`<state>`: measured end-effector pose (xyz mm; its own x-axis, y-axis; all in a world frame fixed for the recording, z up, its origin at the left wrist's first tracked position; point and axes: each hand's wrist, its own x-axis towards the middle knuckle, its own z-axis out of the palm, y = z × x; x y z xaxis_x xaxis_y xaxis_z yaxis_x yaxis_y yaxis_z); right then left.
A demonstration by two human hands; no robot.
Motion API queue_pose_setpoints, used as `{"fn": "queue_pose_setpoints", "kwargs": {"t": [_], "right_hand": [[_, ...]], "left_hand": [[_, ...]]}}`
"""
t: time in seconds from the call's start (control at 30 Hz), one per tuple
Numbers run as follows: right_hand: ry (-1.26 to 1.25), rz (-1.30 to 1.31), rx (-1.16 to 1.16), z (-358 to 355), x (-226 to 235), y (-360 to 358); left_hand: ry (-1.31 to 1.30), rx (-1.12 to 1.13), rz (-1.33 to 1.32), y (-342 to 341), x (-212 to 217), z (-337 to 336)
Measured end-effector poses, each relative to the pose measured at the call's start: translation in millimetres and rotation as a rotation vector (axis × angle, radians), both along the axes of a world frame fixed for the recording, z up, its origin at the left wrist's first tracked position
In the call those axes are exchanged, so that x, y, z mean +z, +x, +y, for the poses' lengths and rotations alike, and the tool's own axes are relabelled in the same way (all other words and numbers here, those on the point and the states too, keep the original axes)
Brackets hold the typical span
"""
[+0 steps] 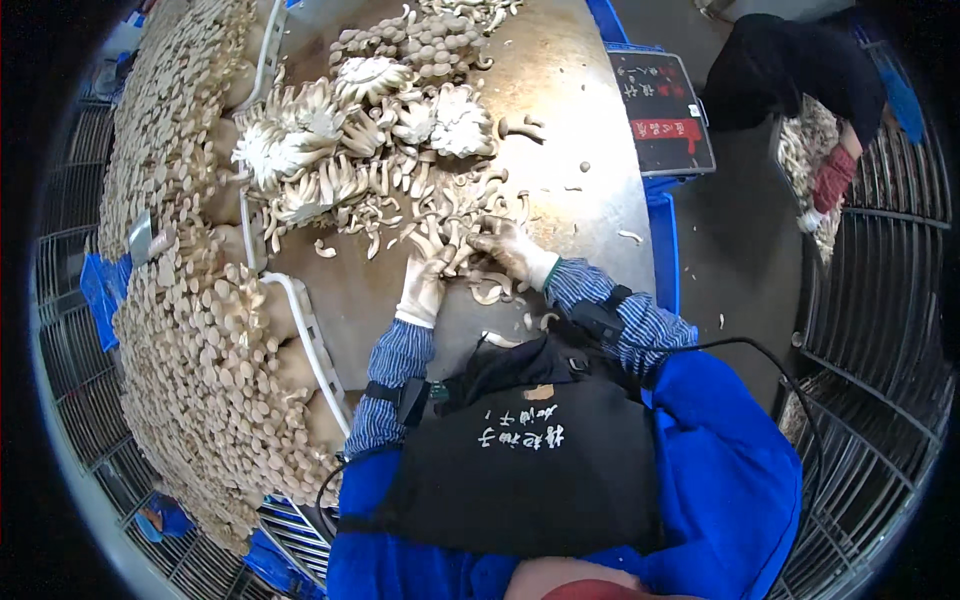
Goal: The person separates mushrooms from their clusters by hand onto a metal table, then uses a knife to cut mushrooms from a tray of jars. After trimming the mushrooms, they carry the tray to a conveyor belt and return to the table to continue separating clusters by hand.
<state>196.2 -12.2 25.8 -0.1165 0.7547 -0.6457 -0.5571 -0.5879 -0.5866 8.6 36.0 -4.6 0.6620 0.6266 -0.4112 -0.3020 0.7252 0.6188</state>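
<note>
Far left, trays of mushrooms point(190, 330) stood packed w/ small brown caps, a white tray rim point(310, 340) beside them. On the metal table point(560, 90) lay a heap of loose mushroom clusters point(370, 150). Left hand point(425, 285), gloved, fingers curled round stems at the heap's near edge. Right hand point(510, 250), gloved, just beside it, fingers bent onto the same stems; grip probably closed, hard to tell. Far right, another person's sleeve point(835, 175) over a wire rack.

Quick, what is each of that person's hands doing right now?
Left hand: gloved, fingers curled onto the loose mushrooms on the metal table; a firm grip cannot be told.
Right hand: gloved, curled over the same mushrooms; grip also unclear.
</note>
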Motion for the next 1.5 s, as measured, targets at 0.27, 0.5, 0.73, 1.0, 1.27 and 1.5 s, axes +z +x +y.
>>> {"fn": "queue_pose_setpoints", "kwargs": {"t": [0.27, 0.5, 0.73, 1.0, 1.27, 1.5], "right_hand": [[0.161, -0.475, 0.032, -8, -72, 11], [0.526, -1.548, 0.184, 52, -29, 35], [0.684, -2.161, 0.845, 167, -21, 52], [0.437, -1.487, 0.578, 179, -2, 96], [0.430, -0.111, -0.265, 97, 29, 100], [0.278, 0.398, -0.577, 21, -2, 39]], "left_hand": [[0.509, 0.217, 0.578, -16, -48, 18], [0.651, -0.005, 1.073, -20, -34, 32], [0.656, -0.051, 1.208, -10, -26, 56], [0.390, 0.340, 0.712, -41, -51, 66], [0.015, 0.308, 0.639, -60, -47, 56], [0.243, -0.057, 0.531, -29, -8, 30]]}}
